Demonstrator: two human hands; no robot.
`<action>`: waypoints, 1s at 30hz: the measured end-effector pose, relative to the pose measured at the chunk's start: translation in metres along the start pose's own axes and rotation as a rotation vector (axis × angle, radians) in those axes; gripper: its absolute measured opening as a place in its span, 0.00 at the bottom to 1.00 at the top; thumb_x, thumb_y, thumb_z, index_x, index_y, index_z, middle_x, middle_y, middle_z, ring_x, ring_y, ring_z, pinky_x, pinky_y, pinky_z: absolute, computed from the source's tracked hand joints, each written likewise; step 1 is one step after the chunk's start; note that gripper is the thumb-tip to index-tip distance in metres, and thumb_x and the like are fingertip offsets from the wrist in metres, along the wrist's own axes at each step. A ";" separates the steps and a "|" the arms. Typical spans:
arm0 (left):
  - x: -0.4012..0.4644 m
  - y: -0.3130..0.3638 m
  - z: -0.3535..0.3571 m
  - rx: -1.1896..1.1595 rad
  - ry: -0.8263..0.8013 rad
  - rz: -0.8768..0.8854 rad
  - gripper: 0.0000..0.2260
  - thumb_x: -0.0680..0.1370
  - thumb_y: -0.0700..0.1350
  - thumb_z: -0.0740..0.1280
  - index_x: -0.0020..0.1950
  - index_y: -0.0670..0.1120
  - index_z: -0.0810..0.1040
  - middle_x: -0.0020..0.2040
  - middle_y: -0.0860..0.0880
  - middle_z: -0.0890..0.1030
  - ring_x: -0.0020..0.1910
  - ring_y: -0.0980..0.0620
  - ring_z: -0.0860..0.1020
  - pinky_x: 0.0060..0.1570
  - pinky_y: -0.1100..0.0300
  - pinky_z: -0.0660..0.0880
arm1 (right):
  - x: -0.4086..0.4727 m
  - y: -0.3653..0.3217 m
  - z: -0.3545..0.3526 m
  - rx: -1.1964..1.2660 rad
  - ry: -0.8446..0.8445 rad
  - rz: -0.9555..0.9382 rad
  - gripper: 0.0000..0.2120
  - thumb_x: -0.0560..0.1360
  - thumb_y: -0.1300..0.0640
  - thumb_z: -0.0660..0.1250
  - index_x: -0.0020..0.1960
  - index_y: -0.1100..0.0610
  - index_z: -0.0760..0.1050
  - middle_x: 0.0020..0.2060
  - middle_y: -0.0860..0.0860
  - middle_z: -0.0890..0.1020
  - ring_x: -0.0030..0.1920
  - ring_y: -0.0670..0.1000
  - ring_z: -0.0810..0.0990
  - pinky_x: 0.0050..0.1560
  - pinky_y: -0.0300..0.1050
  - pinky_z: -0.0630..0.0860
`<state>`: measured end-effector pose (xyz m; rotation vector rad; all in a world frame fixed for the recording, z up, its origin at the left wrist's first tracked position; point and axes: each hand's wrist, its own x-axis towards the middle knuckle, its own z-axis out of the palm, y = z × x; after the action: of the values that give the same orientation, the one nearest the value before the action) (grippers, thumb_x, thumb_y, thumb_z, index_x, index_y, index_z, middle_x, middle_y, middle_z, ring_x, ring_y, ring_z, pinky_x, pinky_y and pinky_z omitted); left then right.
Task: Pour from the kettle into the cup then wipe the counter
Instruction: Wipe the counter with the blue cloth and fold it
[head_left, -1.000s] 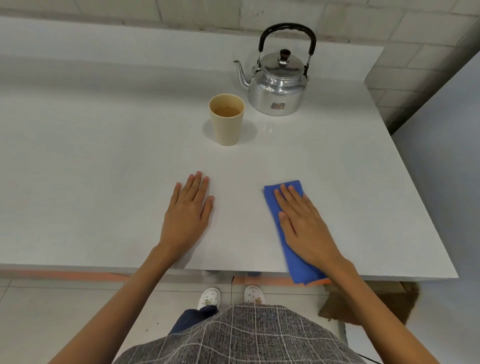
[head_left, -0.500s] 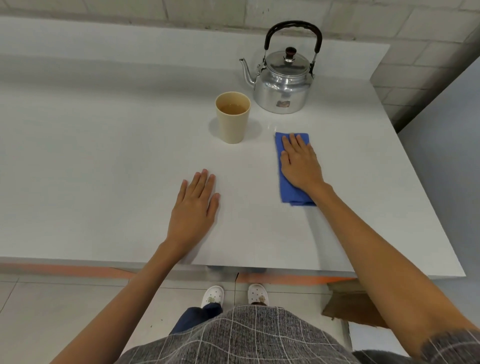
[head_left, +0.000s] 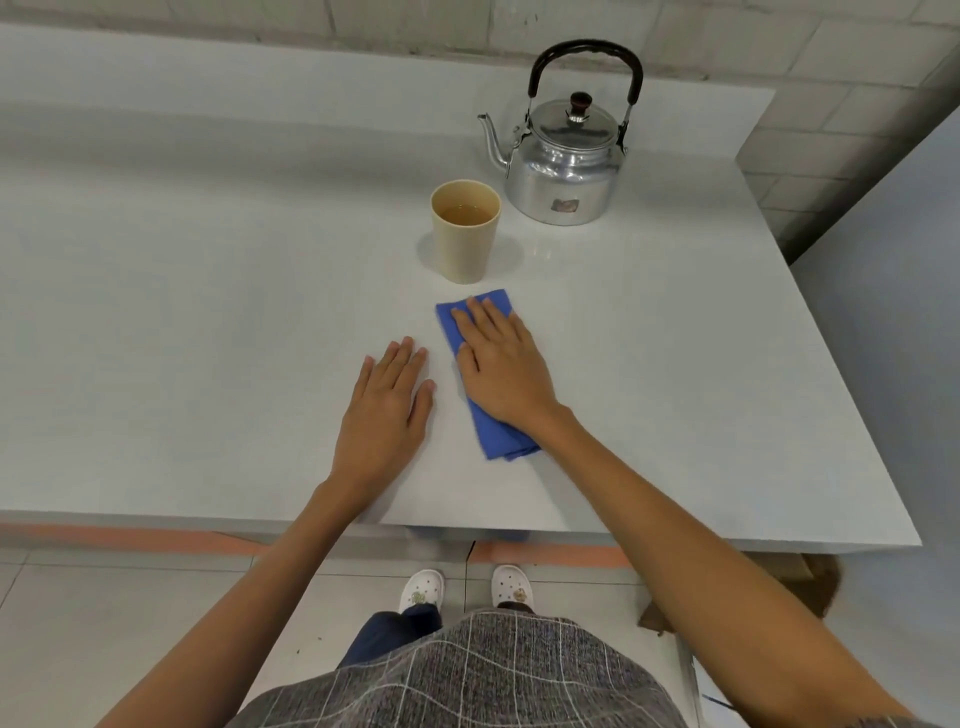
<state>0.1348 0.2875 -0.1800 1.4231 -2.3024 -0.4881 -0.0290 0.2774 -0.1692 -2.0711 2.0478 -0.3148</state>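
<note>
A shiny metal kettle (head_left: 563, 174) with a black handle stands upright at the back of the white counter (head_left: 208, 312), spout pointing left. In front of it and to its left is a beige cup (head_left: 465, 244) holding brownish liquid. A folded blue cloth (head_left: 493, 436) lies flat just in front of the cup. My right hand (head_left: 501, 366) presses flat on the cloth, covering its middle. Next to it on the left, my left hand (head_left: 387, 410) rests palm down on the bare counter, fingers together and holding nothing.
The counter's front edge (head_left: 519, 538) runs just below my wrists and its right edge slants away by a grey wall panel (head_left: 893, 312). A tiled wall stands behind the kettle. A brown cardboard box (head_left: 815, 577) sits on the floor under the right corner.
My right hand slid the blue cloth forward toward the kettle, then back and to the left, ending just in front of the cup. My left hand has stayed flat on the counter.
</note>
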 end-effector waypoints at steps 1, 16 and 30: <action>0.000 0.000 -0.001 -0.030 0.007 -0.005 0.20 0.82 0.46 0.54 0.73 0.43 0.62 0.75 0.45 0.62 0.75 0.50 0.57 0.75 0.56 0.47 | -0.008 -0.008 0.003 0.009 0.004 -0.012 0.24 0.82 0.53 0.48 0.76 0.56 0.52 0.77 0.52 0.55 0.77 0.50 0.50 0.77 0.48 0.44; -0.003 0.000 -0.016 -0.227 0.035 -0.081 0.15 0.80 0.37 0.57 0.66 0.40 0.73 0.70 0.43 0.70 0.72 0.46 0.64 0.73 0.53 0.57 | -0.072 0.042 -0.014 0.080 0.009 0.088 0.24 0.83 0.53 0.47 0.77 0.55 0.49 0.78 0.50 0.51 0.77 0.47 0.45 0.75 0.43 0.38; -0.029 -0.003 -0.041 -0.312 0.058 -0.376 0.21 0.73 0.49 0.70 0.62 0.43 0.72 0.51 0.47 0.77 0.42 0.52 0.75 0.36 0.70 0.66 | 0.023 -0.080 0.000 0.593 -0.131 0.170 0.23 0.83 0.57 0.44 0.76 0.63 0.48 0.78 0.57 0.47 0.77 0.54 0.41 0.76 0.52 0.39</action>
<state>0.1693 0.3086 -0.1498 1.6815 -1.8149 -0.8604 0.0475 0.2554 -0.1453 -1.5117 1.7581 -0.6453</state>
